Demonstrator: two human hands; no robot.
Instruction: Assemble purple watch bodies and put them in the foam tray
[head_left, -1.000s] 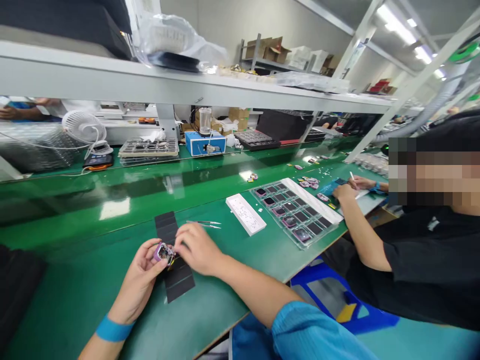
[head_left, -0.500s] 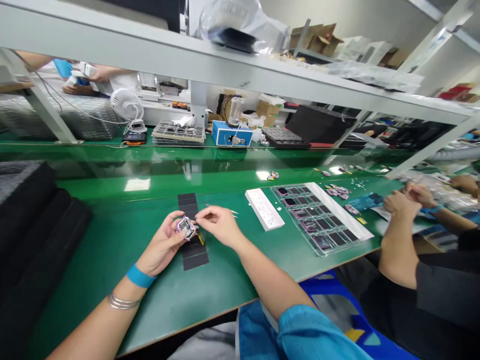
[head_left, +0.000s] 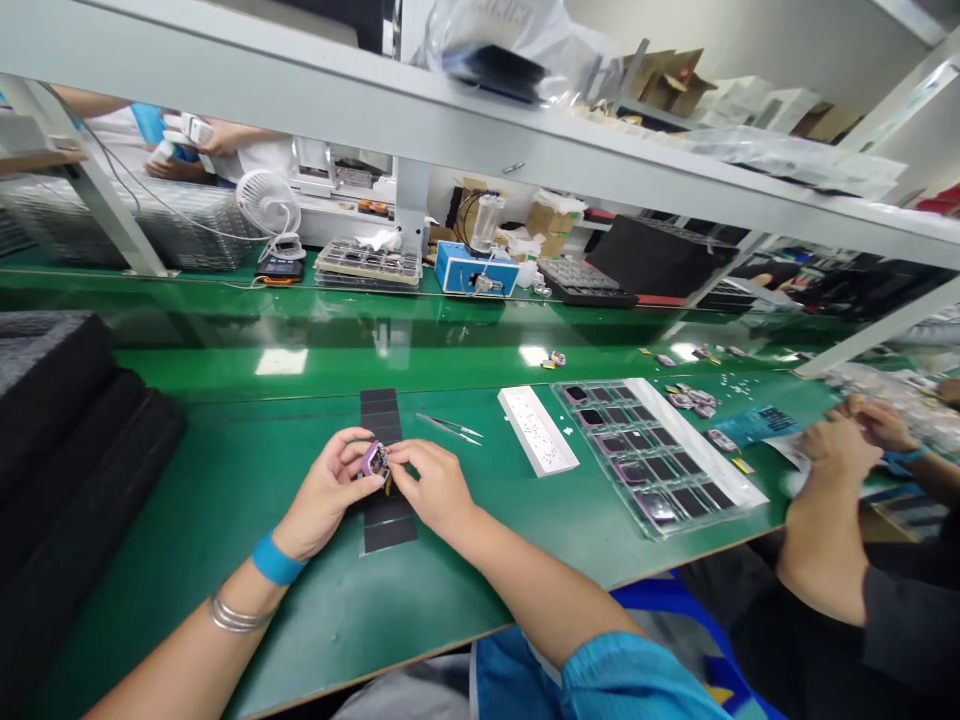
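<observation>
The left hand holds a small purple-framed device — fingers curled round it. The right hand pinches its edge.

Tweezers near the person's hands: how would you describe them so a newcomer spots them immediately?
On the green workbench in front of the person, find the black segmented strip. Just right of it lie slim metal tweezers, slanting across bare green surface. They alone lie between the strip and the white perforated block, touched by neither left hand nor right hand.
</observation>
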